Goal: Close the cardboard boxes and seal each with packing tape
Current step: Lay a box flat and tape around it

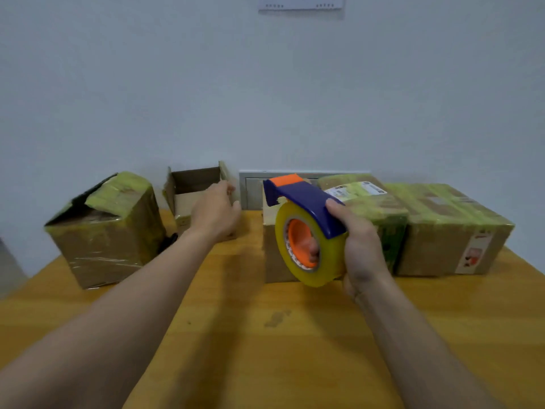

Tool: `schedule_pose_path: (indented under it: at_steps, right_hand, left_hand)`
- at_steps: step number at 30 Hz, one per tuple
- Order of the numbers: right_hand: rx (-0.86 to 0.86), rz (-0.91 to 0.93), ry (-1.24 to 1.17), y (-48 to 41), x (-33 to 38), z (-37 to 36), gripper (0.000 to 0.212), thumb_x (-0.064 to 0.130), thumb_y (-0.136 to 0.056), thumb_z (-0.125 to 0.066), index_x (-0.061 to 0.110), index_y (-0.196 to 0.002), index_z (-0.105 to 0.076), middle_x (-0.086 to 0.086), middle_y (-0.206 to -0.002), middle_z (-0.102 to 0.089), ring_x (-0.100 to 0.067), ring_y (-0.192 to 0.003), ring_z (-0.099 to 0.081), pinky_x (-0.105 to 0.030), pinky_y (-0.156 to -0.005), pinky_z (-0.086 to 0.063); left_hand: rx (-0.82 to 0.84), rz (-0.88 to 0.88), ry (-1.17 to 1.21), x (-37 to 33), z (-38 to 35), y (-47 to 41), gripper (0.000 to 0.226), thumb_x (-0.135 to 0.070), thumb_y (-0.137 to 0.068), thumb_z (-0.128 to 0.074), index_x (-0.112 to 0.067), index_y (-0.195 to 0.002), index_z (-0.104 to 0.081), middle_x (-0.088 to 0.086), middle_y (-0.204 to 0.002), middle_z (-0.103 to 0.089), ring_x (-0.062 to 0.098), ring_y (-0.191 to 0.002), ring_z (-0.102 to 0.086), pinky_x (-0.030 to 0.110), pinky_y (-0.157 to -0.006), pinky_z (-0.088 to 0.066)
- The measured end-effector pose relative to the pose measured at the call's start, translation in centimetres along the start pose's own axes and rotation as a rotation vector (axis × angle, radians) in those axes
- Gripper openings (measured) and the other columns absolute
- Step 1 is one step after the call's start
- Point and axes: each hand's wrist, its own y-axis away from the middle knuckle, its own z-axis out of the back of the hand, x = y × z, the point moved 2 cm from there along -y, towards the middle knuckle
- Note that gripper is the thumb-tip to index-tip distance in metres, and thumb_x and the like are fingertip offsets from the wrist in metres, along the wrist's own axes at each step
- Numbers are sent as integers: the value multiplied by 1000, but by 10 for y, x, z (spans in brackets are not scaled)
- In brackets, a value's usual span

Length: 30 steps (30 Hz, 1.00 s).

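Observation:
My right hand (358, 246) grips a blue and orange tape dispenser (303, 196) loaded with a yellowish roll of packing tape (306, 246), held above the table in front of a taped box (362, 202). My left hand (213, 212) reaches to a small open cardboard box (191, 184) at the back, fingers relaxed against its right flap. A taped box with a torn open top corner (109, 228) stands at the left. Another taped box (451, 228) sits at the far right.
The boxes stand in a row along the back of a yellow wooden table (265, 335), close to a pale wall. A grey wall panel (250, 187) shows behind the boxes. A dark object (169, 240) lies between the left box and the open box.

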Motion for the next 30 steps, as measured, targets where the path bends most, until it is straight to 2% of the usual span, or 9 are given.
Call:
schedule_pose_path:
  at_steps: [3,7,9,11,14,17,20,24,30]
  right_hand:
    - [46,17,-10,6,-32,-36,36,46,-87,-67,14,-99,-79,-11,-91,-78,-25,-82,-73,-37,-70,-58]
    - [121,63,-80,8,-62,-63,28,27,-95,-62,24,-76,-82,-2,-68,-73,-12,-57,-68,-22,-50,-53]
    - [124,89,-109,5,-74,-67,19,26,-92,-67,14,-84,-79,-6,-71,-72,-14,-56,-66,-23,-48,-53]
    - [112,95,-122,1,-84,-67,29,30,-88,-60,6,-94,-75,-10,-77,-73,-17,-59,-66,-25,-49,-54]
    - [104,69,-87,-5,-96,-62,39,34,-88,-59,0,-100,-72,-13,-80,-72,-20,-60,-66,-27,-49,-55]
    - [122,49,-68,-7,-99,-58,41,36,-88,-58,-1,-99,-72,-17,-76,-70,-25,-57,-64,-30,-49,-55]
    - [122,68,-59,-7,-99,-58,40,36,-89,-58,-1,-98,-72,-15,-78,-70,-24,-59,-65,-31,-51,-56]
    - [124,80,-76,-2,-93,-59,39,35,-90,-57,-1,-100,-71,-17,-81,-70,-24,-60,-65,-30,-50,-56]
    - [117,143,-76,20,-71,-56,41,33,-91,-56,-4,-97,-69,-16,-75,-69,-23,-60,-65,-29,-52,-56]
  left_hand:
    - [81,26,-169,45,1,-6,57,-28,-96,-68,-17,-149,-49,6,-148,-56,26,-131,-56,42,-102,-53]
    - [160,-54,-272,76,-16,-24,78,-40,-92,-71,-21,-158,-34,6,-160,-43,28,-142,-47,43,-106,-50]
    - [205,-71,-350,85,-26,-36,91,-45,-92,-72,-21,-164,-21,9,-171,-23,30,-155,-28,47,-118,-39]
    - [239,-83,-454,94,-34,-50,103,-50,-90,-73,-18,-166,-11,11,-174,-11,30,-160,-11,49,-126,-23]
    - [279,-61,-508,106,-41,-64,113,-58,-82,-77,-18,-165,-12,9,-169,-27,31,-158,-20,52,-128,-12]
    - [357,-16,-544,113,-42,-66,99,-58,-82,-78,-22,-161,-29,8,-152,-47,31,-143,-43,52,-123,-25]
    - [359,-93,-582,110,-39,-60,59,-51,-90,-73,-28,-141,-56,3,-119,-49,26,-117,-52,43,-99,-46]
    - [392,-91,-441,102,-36,-43,44,-39,-91,-75,-30,-131,-58,4,-126,-52,24,-114,-53,35,-86,-50]
    - [558,-70,-271,73,-15,7,47,-48,-90,-75,-28,-125,-51,2,-126,-63,19,-106,-62,36,-87,-57]
